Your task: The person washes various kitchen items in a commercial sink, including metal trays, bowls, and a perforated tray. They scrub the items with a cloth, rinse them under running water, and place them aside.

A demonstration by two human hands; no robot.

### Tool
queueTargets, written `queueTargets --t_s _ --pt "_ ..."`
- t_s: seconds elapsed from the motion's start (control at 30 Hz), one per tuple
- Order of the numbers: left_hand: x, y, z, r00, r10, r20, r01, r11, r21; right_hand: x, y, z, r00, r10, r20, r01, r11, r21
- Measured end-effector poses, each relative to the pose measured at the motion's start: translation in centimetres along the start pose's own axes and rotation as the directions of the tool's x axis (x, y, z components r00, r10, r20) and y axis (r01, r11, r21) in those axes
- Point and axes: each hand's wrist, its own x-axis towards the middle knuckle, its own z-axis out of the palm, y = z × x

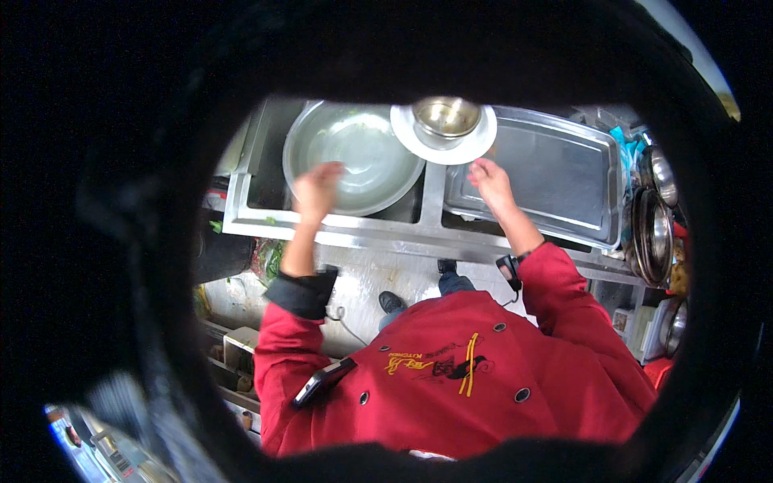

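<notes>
My left hand [316,192], blurred, is over the left front rim of a large round basin [377,172] of water. Whether its fingers are apart is lost in the blur. My right hand [489,181] hovers above the left part of a rectangular metal tray [543,175], its fingers loosely bent and nothing visible in them. Just beyond its fingertips is a white plate or wide-rimmed dish [447,157]. On that dish stands a small metal bowl [448,118], its contents unclear. The dish overlaps the basin's right rim and the tray's left corner.
A stainless steel sink [362,232] frames basin and tray, with a divider [432,193] between them. Metal bowls or lids [655,235] stack at the right. Green leaves in a clear bag [270,259] lie at lower left. A cable [350,331] hangs beside my left sleeve.
</notes>
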Motion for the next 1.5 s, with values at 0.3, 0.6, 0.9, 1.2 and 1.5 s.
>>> queueTargets --t_s 0.3,0.6,0.9,1.2,1.5 --pt "5.6 13.1 29.3 0.784 -0.103 0.612 0.246 0.957 -0.154 10.9 7.3 -17.1 0.966 0.013 -0.256 -0.09 0.953 -0.291" --pt "5.1 8.3 42.5 0.681 -0.223 0.697 -0.018 0.947 0.321 9.0 16.2 -44.3 0.792 -0.134 -0.596 -0.561 0.225 -0.797" --pt "7.7 8.2 47.9 0.722 -0.468 0.51 0.202 0.847 0.492 9.6 13.7 -46.6 0.857 -0.067 -0.511 -0.457 0.358 -0.814" --pt "8.9 7.1 49.7 0.651 -0.496 0.574 0.259 0.856 0.447 6.4 2.4 -48.1 0.796 -0.019 -0.604 -0.481 0.586 -0.652" --pt "6.9 5.8 52.9 0.792 -0.283 0.541 0.271 0.957 0.105 -1.9 -9.2 -46.1 0.902 0.123 -0.413 -0.148 0.989 -0.029"
